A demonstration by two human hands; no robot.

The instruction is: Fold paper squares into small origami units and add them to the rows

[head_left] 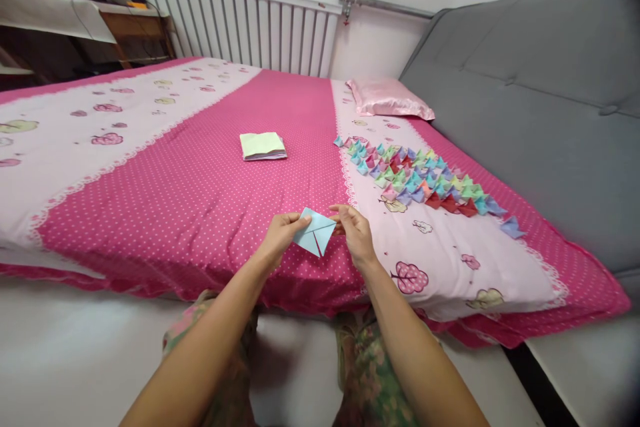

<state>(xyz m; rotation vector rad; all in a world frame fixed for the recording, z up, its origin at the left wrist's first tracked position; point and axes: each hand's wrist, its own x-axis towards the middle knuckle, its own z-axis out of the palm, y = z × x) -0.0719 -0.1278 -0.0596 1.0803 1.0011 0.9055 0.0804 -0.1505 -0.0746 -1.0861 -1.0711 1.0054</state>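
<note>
1. Holding a partly folded light-blue paper square above the near edge of the bed, the left hand is pinched on its left corner and the right hand on its right corner; both hands are clamped on the same sheet.
2. Creases and a red-edged flap are seen on the sheet, so the fold is judged to be under way but not finished.
3. A large cluster of finished folded paper pieces in blue, green, pink and red is laid out in rows on the bed to the right, near the grey sofa back.
4. A stack of unfolded paper is left farther up the bed, so more sheets appear to remain.
5. A pink pillow lies by the radiator.
</note>
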